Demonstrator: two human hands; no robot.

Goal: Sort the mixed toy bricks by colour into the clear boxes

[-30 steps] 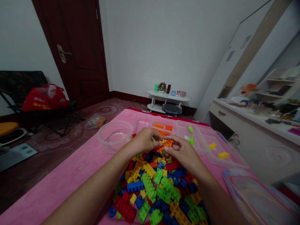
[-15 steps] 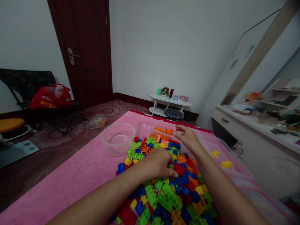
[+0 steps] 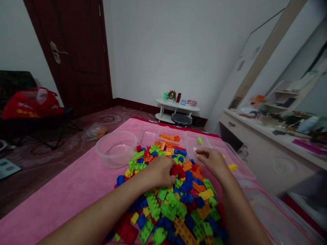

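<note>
My left hand [image 3: 162, 172] reaches into a heap of coloured toy building bricks [image 3: 176, 204], fingers curled and thumb bent in. Its fingertips touch a red brick [image 3: 179, 171]; whether they grip it is hidden. My right hand [image 3: 211, 160] hovers at a clear divided tray [image 3: 185, 139], thumb and fingers drawn together in a pinch. A small whitish thing [image 3: 195, 149] shows at its fingertips, too small to name. A light green brick [image 3: 200, 140] lies in the tray just beyond that hand. Orange bricks [image 3: 170, 137] lie in another compartment and yellow bricks [image 3: 232, 167] to the right.
A clear round tub [image 3: 116, 149] stands left of the heap on the pink cloth [image 3: 76, 190]. A white dresser [image 3: 268, 136] runs along the right. Beyond the table are a low white stand [image 3: 178, 105] and a red bag [image 3: 33, 103] on a folding chair.
The view has swung right. My right hand has come back nearer over the tray, its fingers drawn closer together. The green brick in the tray now shows. My left hand stays in the heap.
</note>
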